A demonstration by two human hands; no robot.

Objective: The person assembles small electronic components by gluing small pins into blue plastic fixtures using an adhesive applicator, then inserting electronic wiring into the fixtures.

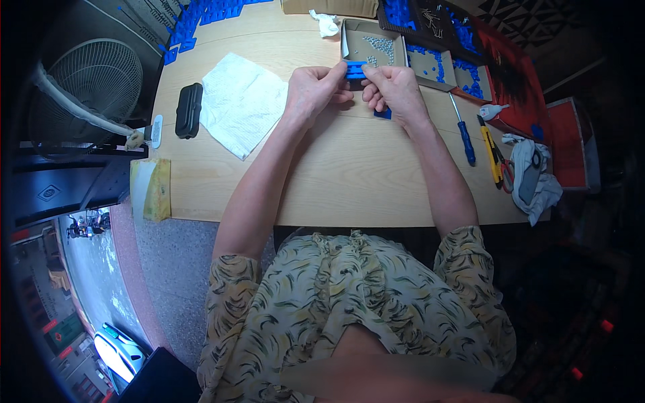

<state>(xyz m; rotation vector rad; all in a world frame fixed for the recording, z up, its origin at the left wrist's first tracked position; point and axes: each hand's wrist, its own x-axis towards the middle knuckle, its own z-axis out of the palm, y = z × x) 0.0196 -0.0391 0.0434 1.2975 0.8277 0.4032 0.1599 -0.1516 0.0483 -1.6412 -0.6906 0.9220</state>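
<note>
Between my two hands, above the far middle of the table, is a small blue plastic part (355,70) with slots in it. My left hand (316,94) pinches its left end between thumb and fingers. At its right end, my right hand (396,93) grips it the same way, the other fingers curled under. Another flat blue piece (383,114) lies on the table just below my right hand, partly covered by it. Right behind the hands stands an open cardboard tray (349,46) holding many small metal pieces (379,48).
Trays of small blue parts (430,65) stand at the back right. Toward the right edge lie a blue-handled screwdriver (465,141), a yellow cutter (492,151) and a cloth (534,181). A white paper sheet (242,101) and black case (189,111) lie left, near a fan (101,87).
</note>
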